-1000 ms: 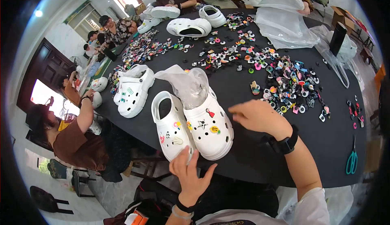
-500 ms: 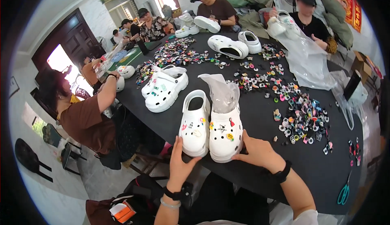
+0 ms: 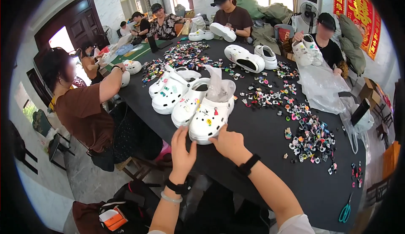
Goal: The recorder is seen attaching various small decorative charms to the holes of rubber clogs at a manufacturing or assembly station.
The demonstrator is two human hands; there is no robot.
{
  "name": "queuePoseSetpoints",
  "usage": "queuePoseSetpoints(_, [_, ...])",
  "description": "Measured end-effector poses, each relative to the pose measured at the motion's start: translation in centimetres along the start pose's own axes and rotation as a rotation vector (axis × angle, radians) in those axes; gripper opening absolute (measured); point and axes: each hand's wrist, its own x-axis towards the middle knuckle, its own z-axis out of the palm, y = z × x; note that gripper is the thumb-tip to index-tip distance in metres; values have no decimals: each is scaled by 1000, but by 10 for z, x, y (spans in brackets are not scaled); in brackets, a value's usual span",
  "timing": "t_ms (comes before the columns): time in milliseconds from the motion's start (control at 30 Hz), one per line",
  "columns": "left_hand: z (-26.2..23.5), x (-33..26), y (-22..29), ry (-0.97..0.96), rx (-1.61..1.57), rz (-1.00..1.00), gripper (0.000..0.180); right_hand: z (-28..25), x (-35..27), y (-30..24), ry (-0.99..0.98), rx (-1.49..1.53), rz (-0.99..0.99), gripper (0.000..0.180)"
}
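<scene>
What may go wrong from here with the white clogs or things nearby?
The left hand and right hand are at the toes of the nearer clogs, beside another white pair; pushing left might knock those. The translucent plastic in one clog's opening could slip out. The teal scissors on the black table, near its edge, might fall.

Through the remote feed I see my left hand (image 3: pixel 182 156) bare, with a slim, smooth, pale bangle (image 3: pixel 171 197) on the forearm. Just beyond the bangle, toward the fingers, sits a black strap (image 3: pixel 176 186) with a chunky dark case (image 3: pixel 185 187). Right of the bangle, my right hand (image 3: pixel 230 143) is bare too, with a broad black wristband (image 3: pixel 249 165) behind it. Well right of the bangle and lower, I make out a white sleeve (image 3: pixel 298 225).
</scene>
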Motion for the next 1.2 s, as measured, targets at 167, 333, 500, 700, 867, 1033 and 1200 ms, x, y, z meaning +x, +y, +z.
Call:
queuePoseSetpoints(167, [13, 6, 31, -148, 120, 189, 54, -2, 19, 13, -58, 126, 35, 76])
queuePoseSetpoints(333, [36, 27, 22, -382, 458, 370, 60, -24, -29, 52, -259, 266, -61, 66])
queuePoseSetpoints(500, [41, 38, 14, -502, 649, 472, 65, -103, -134, 72, -256, 453, -238, 69])
queuePoseSetpoints(700, [57, 53, -8, -493, 801, 425, 67, -173, -246, 100, -518, 605, -283, 76])
queuePoseSetpoints(867, [48, 89, -14, -527, 832, 375, 62, -213, -371, 125, -432, 742, -248, 80])
queuePoseSetpoints(1033, [57, 110, -30, -428, 771, 573, 43, -211, -503, 142, -130, 896, -108, 80])
queuePoseSetpoints(1200, [65, 155, -162, -466, 796, 557, 75, -194, -580, 108, 576, 1137, 193, 81])
